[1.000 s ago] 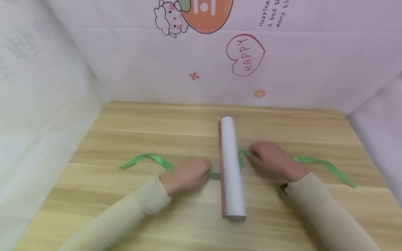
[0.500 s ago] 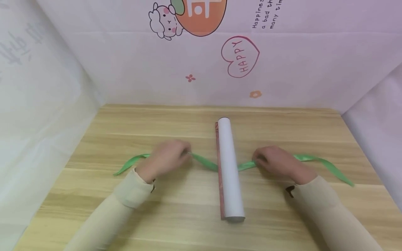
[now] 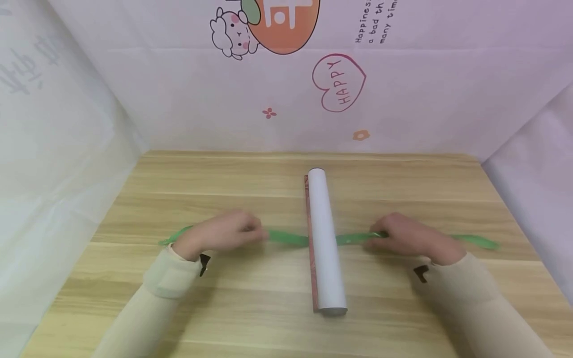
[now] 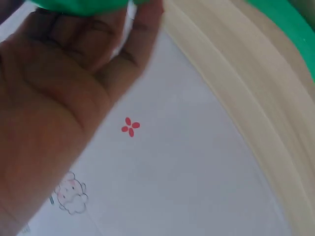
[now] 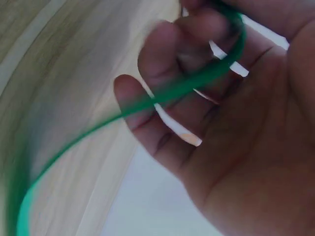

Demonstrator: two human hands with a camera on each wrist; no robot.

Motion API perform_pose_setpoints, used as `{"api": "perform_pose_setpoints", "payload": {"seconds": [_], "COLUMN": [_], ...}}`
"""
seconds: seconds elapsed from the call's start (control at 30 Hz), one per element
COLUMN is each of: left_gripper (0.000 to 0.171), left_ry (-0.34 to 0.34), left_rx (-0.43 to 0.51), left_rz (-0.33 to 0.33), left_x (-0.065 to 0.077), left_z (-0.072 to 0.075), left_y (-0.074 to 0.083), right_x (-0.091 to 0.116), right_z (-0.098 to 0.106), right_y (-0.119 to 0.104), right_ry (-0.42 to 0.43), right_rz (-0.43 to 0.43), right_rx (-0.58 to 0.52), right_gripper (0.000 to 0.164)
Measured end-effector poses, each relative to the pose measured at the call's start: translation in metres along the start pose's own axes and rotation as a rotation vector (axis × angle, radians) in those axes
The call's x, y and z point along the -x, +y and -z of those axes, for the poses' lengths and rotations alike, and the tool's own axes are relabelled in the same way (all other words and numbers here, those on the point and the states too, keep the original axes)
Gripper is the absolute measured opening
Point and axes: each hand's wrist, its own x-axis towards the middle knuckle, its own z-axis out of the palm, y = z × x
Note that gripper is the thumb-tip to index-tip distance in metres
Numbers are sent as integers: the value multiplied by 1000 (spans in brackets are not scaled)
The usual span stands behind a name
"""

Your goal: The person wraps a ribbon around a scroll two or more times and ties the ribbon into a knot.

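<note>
A rolled white paper tube point(image 3: 326, 238) with a red strip along its left side lies lengthwise on the table. Beneath it a green ribbon point(image 3: 288, 237) runs crosswise, showing on both sides. My left hand point(image 3: 228, 231) pinches the ribbon left of the roll; in the left wrist view green cloth covers its fingertips. To the right of the roll, my right hand point(image 3: 403, 236) pinches the other half. The right wrist view shows the ribbon point(image 5: 172, 93) trailing from thumb and forefinger across the loosely bent other fingers. Both loose ends stretch outward past the wrists.
The wooden table point(image 3: 224, 318) meets a white printed backdrop point(image 3: 201, 99) at its far edge. White cloth point(image 3: 49, 174) hangs at the left, and more white cloth point(image 3: 537, 164) at the right.
My left hand has moved left, away from the roll, drawing the ribbon out straighter. My right hand has shifted slightly right and down. The ribbon now lies flatter on both sides.
</note>
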Motion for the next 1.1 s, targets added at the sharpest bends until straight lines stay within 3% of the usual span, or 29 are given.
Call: {"api": "perform_pose_setpoints", "payload": {"seconds": [0.27,0.5,0.67,0.8,0.97,1.1], "left_gripper": [17,17,19,23,29,30], "left_ry": [137,145,151,180,280,354], "left_rx": [175,351,436,503,618,665], "left_rz": [-161,-248,-255,-190,-152,-197], "left_x": [-1,-12,-15,-14,-11,-5], "left_z": [10,13,16,21,27,32], "left_y": [15,39,53,64,77,89], "right_x": [2,1,3,5,7,12], "right_z": [10,17,26,37,52,64], "right_y": [-14,-24,-33,-43,-57,-65], "right_ry": [213,354,386,395,379,383], "right_rz": [130,140,118,76,-59,-102], "right_rx": [-125,-175,-177,-152,-115,-126], "right_gripper": [12,11,12,11,21,26]}}
